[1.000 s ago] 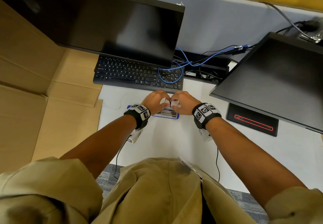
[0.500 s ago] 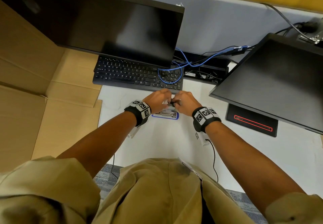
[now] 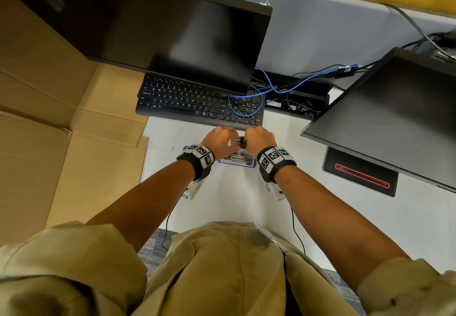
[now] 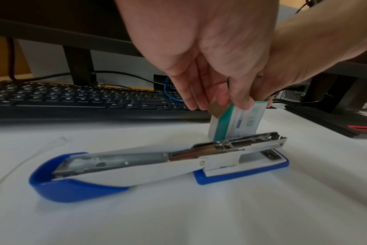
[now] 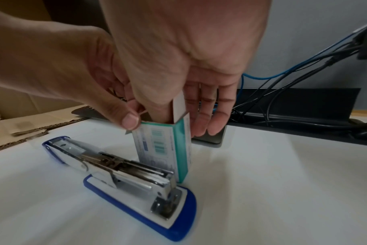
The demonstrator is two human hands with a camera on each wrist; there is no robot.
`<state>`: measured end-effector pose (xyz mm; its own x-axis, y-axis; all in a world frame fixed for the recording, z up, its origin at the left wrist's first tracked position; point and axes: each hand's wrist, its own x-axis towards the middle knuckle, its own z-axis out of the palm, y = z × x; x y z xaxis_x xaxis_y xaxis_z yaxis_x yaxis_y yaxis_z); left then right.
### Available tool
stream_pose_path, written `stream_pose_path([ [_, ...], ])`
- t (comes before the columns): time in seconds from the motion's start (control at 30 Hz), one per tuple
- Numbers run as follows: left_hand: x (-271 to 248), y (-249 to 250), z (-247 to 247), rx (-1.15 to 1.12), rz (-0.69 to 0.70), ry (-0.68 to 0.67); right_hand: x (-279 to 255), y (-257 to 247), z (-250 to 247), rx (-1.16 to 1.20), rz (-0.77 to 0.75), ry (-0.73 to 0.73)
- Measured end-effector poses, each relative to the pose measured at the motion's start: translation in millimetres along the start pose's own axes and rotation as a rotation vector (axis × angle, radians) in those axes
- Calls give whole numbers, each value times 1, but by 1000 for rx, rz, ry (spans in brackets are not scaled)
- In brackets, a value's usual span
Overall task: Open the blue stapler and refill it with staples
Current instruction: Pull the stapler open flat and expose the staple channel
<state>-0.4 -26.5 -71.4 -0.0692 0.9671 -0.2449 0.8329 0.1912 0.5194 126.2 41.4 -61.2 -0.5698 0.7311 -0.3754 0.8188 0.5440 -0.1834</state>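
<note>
L grip (image 4: 218, 69) pinches staple box (image 4: 237, 121) | wrist cams only: stapler (image 4: 157, 162) open

You're at an office desk — a white desktop (image 3: 246, 204) backed by a grey partition panel (image 3: 320, 32). Two dark flat monitors (image 3: 172, 39) stand along its far edge, with a black full-size keyboard (image 3: 192, 103) under the left one. Blue and black cables (image 3: 283, 88) tangle at the far edge between them, and flattened brown cardboard (image 3: 61, 130) covers the desk's left side.
</note>
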Motion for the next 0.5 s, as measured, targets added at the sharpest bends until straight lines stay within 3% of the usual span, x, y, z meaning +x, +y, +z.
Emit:
stream_pose_path([
  [0.5,-6,2,3,-70,-35,14,5,-4,-10,-164,-173,-36],
])
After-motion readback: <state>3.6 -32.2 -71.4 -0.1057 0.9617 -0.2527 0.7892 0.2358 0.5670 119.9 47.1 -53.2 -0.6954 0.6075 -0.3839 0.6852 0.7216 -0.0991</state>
